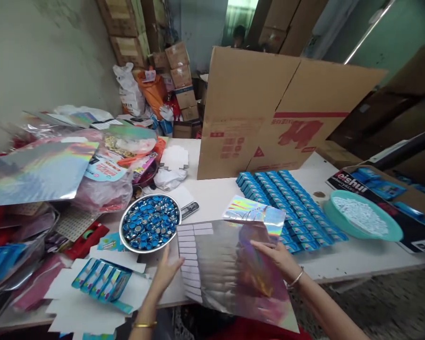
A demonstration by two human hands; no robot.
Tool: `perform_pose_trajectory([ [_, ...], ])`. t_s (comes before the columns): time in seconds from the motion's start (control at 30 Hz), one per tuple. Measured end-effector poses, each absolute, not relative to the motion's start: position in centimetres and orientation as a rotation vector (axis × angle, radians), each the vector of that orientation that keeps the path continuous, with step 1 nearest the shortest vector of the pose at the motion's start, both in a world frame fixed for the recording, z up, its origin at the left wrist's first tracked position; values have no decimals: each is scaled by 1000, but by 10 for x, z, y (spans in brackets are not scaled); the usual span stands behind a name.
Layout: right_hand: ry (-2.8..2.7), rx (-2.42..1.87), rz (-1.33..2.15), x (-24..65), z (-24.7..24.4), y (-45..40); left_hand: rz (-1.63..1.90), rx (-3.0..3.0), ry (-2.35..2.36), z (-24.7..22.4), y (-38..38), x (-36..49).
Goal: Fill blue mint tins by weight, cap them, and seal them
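A shiny holographic sheet (219, 278) with a column of white labels (189, 259) down its left side lies at the table's front edge. My right hand (276, 257) is over the sheet's right part, its fingers at a smaller rainbow-coloured piece (257, 212). Near the label column is my left hand (168, 269), thumb and finger apart, holding nothing. Just beyond it sits a metal bowl (122, 231) of blue and silver round pieces. Left of that hand, several small blue packs (101, 278) rest on white card.
Rows of blue boxes (286, 203) stand behind the right hand, beside a turquoise bowl (393, 229) of small white pieces. A large cardboard panel (248, 108) stands upright behind. Plastic bags and silvery sheets (38, 170) crowd the left. Part of a person's head shows beyond the panel.
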State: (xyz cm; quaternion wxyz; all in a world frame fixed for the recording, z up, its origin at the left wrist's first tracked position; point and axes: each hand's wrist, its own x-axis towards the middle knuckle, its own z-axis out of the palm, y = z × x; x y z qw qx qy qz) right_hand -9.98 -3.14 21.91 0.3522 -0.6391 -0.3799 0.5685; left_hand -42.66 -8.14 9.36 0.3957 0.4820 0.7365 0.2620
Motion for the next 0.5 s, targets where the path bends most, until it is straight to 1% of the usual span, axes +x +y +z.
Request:
perform_pose_trajectory([
  [0.1,-966,-1622,1547,-81,218,-28,746,937,1726,83,-101,-379],
  [0.17,-992,-1539,1597,-67,208,-19,886,820,1662,88,-113,-368],
  [0.23,-1049,-1445,1620,-59,192,-3,1007,735,1724,102,-128,-372],
  [0.37,-1283,-1355,1619,-61,148,39,1147,555,2023,159,-159,-395],
  [0.43,-1341,-1296,1696,-70,126,58,1223,537,2184,197,-170,-399],
  [0.5,-1360,-1227,1797,-78,108,72,1227,597,2320,234,-173,-393],
])
